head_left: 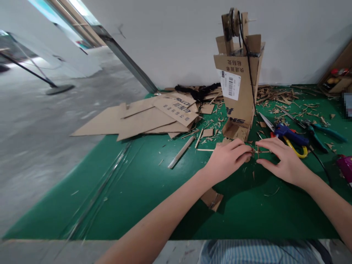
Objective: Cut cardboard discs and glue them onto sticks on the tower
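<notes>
My left hand (pixel 226 160) is closed in a pinch on a small cardboard piece (pixel 248 158), mostly hidden by the fingers. A thin wooden stick (pixel 205 150) runs past that hand, and a stick end shows again by my right hand (pixel 284 161). Thumb and forefinger of my right hand hold a second small cardboard piece (pixel 257 152) by its edges, a short gap from the first. Just behind the hands stands a tall cardboard box (pixel 242 88), with a wheel (pixel 234 22) between two uprights and a black cord (pixel 249 62) hanging down.
Scissors (pixel 266 123), a blue glue gun (pixel 291 135) and teal pliers (pixel 316 135) lie to the right. Cardboard sheets (pixel 148 117) are stacked left. A glue stick (pixel 180 152) and a cardboard scrap (pixel 212 199) rest on the green tabletop (pixel 132 198). Cardboard shreds (pixel 275 95) litter the back.
</notes>
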Tool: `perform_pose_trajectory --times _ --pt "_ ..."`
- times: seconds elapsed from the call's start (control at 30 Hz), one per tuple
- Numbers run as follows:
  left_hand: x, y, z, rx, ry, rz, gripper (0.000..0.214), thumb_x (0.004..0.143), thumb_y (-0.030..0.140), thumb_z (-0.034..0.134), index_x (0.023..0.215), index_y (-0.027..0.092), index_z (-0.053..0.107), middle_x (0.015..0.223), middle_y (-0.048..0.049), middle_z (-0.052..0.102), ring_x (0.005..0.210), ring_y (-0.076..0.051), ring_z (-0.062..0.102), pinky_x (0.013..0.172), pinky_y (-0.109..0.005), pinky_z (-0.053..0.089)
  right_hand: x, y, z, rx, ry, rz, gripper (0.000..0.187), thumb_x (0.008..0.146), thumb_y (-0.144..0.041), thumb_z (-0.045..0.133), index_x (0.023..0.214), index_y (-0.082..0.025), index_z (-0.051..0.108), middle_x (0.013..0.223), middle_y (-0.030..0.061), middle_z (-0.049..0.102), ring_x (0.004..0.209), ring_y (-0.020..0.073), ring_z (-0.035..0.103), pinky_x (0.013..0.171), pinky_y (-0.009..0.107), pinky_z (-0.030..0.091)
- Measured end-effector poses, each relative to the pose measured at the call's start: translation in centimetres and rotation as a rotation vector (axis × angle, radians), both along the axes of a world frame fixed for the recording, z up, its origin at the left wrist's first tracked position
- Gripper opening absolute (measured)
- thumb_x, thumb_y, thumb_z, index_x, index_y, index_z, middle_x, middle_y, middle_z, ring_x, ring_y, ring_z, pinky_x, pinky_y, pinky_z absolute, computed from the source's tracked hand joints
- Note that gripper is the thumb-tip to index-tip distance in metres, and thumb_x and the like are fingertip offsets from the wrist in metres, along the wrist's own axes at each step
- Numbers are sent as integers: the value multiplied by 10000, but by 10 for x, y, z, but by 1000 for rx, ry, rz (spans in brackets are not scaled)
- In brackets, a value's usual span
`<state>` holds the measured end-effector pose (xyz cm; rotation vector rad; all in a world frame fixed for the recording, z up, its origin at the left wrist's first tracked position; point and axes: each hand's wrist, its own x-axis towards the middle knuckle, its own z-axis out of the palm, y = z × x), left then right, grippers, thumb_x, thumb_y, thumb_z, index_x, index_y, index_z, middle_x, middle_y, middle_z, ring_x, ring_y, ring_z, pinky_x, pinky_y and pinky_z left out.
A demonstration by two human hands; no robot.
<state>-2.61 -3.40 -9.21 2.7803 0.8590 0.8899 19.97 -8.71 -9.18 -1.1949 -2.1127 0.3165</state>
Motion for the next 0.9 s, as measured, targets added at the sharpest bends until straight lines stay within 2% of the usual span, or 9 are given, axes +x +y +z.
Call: perform_pose_trajectory --times 0.13,0.37,0.9 --pt "0 -1 0 -16 25 -4 226 1017 276 504 1002 182 710 928 -43 712 752 -133 667 605 -235 469 -1 0 1 -8 1 3 371 949 -343 621 1307 -248 596 1238 127 695 1179 312 653 987 529 563" --pt "0 -2 -2 59 30 24 252 1027 278 485 992 197 721 913 -34 711 711 -119 648 555 -238 427 -2 -1 3 -14 25 0 371 945 -349 622 1304 -262 594 1224 119 706 1152 313 670 959 534 573" --pt "-1 -2 3 110 45 14 301 1035 297 467 989 207 750 879 -40 705 679 -109 634 526 -211 422 -1 -1 4 2 32 -14 341 905 -359 655 1225 -249 613 1173 127 705 1100 317 681 936 534 567"
